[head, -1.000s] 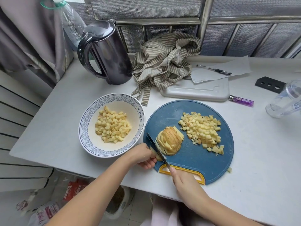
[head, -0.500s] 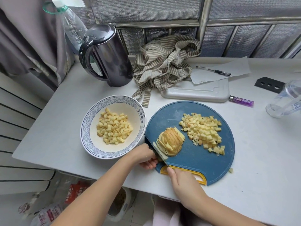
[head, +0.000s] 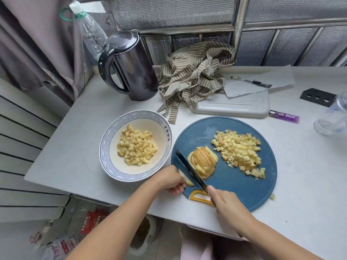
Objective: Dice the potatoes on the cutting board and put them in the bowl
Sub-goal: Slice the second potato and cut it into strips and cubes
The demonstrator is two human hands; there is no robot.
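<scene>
A round blue cutting board (head: 234,186) lies on the white table. On it sits a sliced potato half (head: 203,163) fanned into slabs, and to its right a pile of potato dice (head: 241,151). My right hand (head: 224,202) grips a dark knife (head: 189,168) whose blade rests along the left side of the potato half. My left hand (head: 171,180) is at the board's left edge, fingers pinching a loose potato slice (head: 185,178). To the left stands a white bowl with a blue rim (head: 105,145) holding more potato dice (head: 136,148).
A black kettle (head: 129,66), a plastic bottle (head: 90,32), a striped cloth (head: 195,76) and a white lid (head: 232,106) line the back. A purple lighter (head: 284,116), pen (head: 251,82) on paper and a clear jug (head: 333,117) lie right. One dice piece (head: 272,196) lies off the board.
The knife has shifted up against the left side of the potato half, separating an end slice that my left hand now holds. The camera view has tilted slightly.
</scene>
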